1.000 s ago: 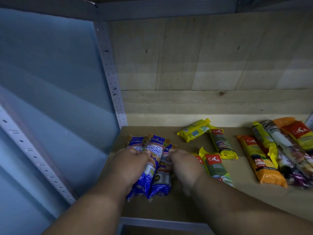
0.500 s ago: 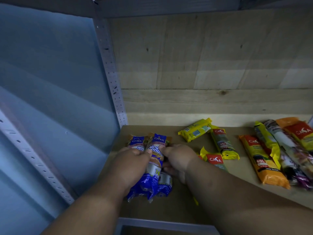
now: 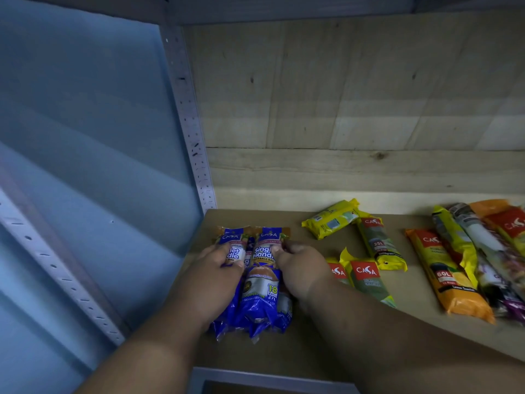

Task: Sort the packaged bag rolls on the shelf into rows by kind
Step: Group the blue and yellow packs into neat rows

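Blue Casa bag rolls (image 3: 262, 280) run bottom-to-top, lower centre; your left hand (image 3: 218, 271) and right hand (image 3: 301, 265) clamp their flanks.

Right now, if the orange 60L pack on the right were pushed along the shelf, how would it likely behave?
The orange 60L pack lies flat and long on the shelf board, so it would probably slide rather than roll. Its glossy, crinkled film suggests it is slippery and somewhat soft. It touches the yellow pack beside it, so a push may drag that along.

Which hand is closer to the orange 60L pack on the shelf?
Right. The right hand rests on the blue packs, with green packs between it and the orange 60L pack; the left hand lies farther left.
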